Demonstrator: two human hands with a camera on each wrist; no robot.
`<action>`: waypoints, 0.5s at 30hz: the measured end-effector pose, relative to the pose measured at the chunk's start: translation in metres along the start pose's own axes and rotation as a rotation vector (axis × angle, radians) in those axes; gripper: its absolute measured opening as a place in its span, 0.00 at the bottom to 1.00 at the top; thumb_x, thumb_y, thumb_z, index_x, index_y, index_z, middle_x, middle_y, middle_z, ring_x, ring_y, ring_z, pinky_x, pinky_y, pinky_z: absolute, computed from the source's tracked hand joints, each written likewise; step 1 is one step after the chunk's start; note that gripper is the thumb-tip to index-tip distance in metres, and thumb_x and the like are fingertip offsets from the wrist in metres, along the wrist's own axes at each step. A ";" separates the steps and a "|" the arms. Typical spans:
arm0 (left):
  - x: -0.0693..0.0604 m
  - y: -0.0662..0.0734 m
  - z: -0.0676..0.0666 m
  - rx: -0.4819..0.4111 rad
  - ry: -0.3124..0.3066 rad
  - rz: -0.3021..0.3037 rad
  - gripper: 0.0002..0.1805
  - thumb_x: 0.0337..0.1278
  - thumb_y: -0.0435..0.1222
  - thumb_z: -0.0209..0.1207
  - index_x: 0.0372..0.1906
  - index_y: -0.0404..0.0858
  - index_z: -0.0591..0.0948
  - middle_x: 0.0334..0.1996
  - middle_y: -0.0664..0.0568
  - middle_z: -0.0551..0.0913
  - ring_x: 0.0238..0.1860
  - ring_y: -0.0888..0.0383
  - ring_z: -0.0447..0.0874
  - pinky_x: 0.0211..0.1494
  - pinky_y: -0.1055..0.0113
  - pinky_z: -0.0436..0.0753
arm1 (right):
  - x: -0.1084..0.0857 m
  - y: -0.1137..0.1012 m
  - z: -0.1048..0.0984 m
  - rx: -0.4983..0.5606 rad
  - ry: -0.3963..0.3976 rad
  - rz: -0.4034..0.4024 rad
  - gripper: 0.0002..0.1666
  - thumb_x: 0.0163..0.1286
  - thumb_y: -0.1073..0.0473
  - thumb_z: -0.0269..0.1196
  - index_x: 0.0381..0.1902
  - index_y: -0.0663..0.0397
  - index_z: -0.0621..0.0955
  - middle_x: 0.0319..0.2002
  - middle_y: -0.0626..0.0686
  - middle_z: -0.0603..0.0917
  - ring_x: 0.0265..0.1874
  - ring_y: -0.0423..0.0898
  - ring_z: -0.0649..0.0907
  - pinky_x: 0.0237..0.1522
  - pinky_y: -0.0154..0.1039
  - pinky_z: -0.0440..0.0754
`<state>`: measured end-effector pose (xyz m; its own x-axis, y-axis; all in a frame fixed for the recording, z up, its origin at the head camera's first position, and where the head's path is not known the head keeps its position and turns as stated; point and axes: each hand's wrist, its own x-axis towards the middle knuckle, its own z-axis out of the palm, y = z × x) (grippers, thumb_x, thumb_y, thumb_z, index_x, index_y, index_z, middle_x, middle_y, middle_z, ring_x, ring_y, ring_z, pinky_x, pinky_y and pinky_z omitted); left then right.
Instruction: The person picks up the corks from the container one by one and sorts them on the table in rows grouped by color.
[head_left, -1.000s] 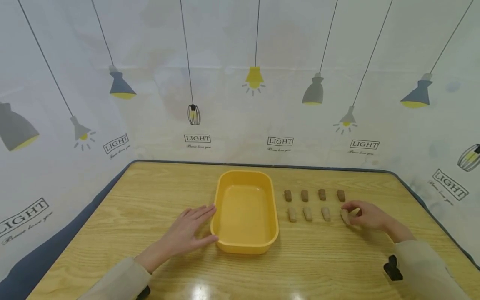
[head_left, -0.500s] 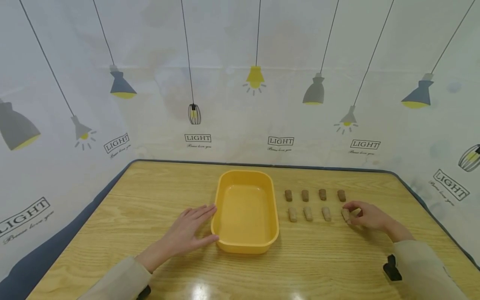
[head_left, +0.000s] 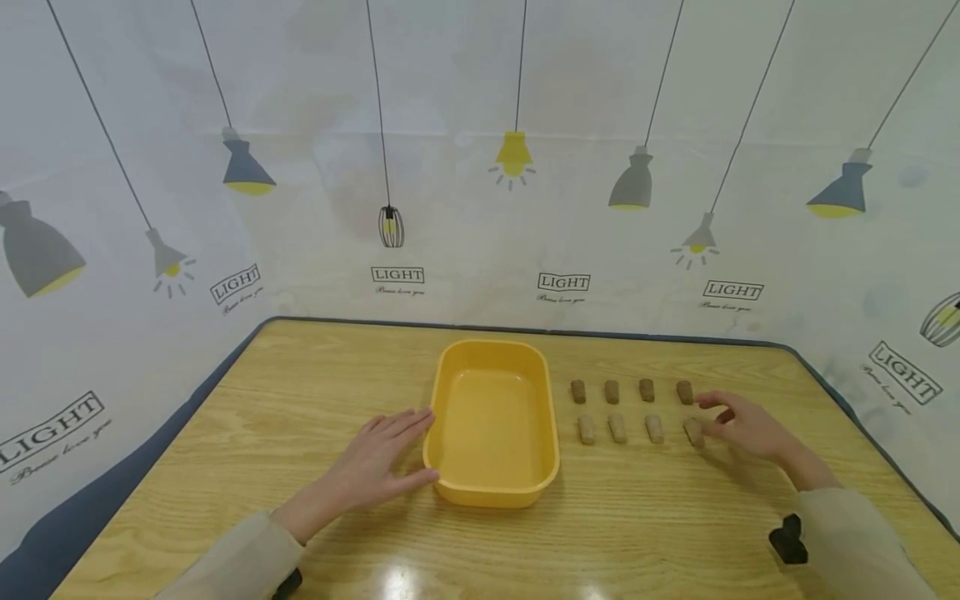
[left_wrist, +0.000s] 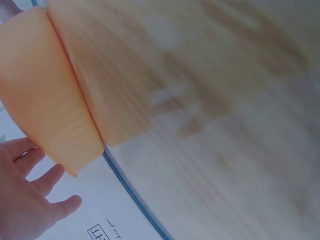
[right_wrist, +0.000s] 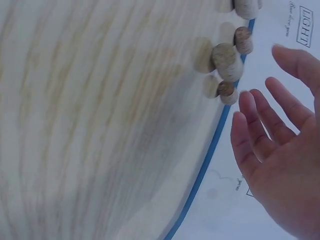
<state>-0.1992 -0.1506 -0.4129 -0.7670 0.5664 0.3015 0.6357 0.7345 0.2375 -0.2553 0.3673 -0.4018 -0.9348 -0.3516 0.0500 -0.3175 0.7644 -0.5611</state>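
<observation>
In the head view a yellow plastic basin (head_left: 491, 497) stands mid-table. My left hand (head_left: 367, 467) touches its left rim with straight, spread fingers; the left wrist view shows those fingers (left_wrist: 50, 180) along the basin's side (left_wrist: 50, 90). Right of the basin are two rows of cork stoppers, darker brown ones (head_left: 578, 392) behind and pale ones (head_left: 586, 429) in front. My right hand (head_left: 753, 433) hovers beside the rightmost pale cork (head_left: 692, 432), which leans a little. In the right wrist view its fingers (right_wrist: 250, 120) are apart from the corks (right_wrist: 227, 62), holding nothing.
The wooden table (head_left: 315, 358) has a dark blue edge, and a light wall covering (head_left: 450, 192) printed with lamps rises behind it. Black straps (head_left: 787, 540) show at the beige sleeves (head_left: 855, 533).
The right hand has let go of the rightmost pale cork and drawn back slightly to the right. The cork stays in its row. The left hand has kept its place at the basin.
</observation>
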 end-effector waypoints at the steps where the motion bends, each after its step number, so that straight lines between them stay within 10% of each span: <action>1: 0.000 0.000 0.000 0.002 -0.005 -0.001 0.40 0.52 0.61 0.48 0.63 0.38 0.63 0.62 0.51 0.61 0.61 0.51 0.59 0.58 0.48 0.57 | 0.000 -0.002 0.000 -0.010 0.027 -0.012 0.26 0.63 0.59 0.57 0.55 0.71 0.67 0.49 0.69 0.71 0.36 0.54 0.75 0.32 0.45 0.74; 8: -0.001 0.002 -0.002 0.014 -0.049 0.009 0.40 0.54 0.60 0.46 0.65 0.38 0.59 0.64 0.50 0.58 0.61 0.51 0.58 0.58 0.47 0.56 | -0.001 -0.016 0.004 -0.006 0.158 -0.099 0.23 0.65 0.62 0.55 0.56 0.66 0.68 0.50 0.66 0.71 0.40 0.57 0.75 0.33 0.45 0.75; 15: -0.001 0.000 -0.004 -0.018 -0.029 0.042 0.37 0.59 0.55 0.44 0.67 0.38 0.55 0.65 0.47 0.54 0.62 0.49 0.54 0.58 0.46 0.56 | -0.003 -0.025 0.014 0.026 0.127 -0.128 0.25 0.65 0.61 0.55 0.57 0.67 0.66 0.55 0.67 0.67 0.48 0.62 0.69 0.39 0.55 0.70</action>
<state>-0.1980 -0.1527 -0.4092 -0.7415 0.6075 0.2848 0.6688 0.7029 0.2422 -0.2423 0.3413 -0.3995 -0.9002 -0.3726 0.2256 -0.4325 0.7027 -0.5649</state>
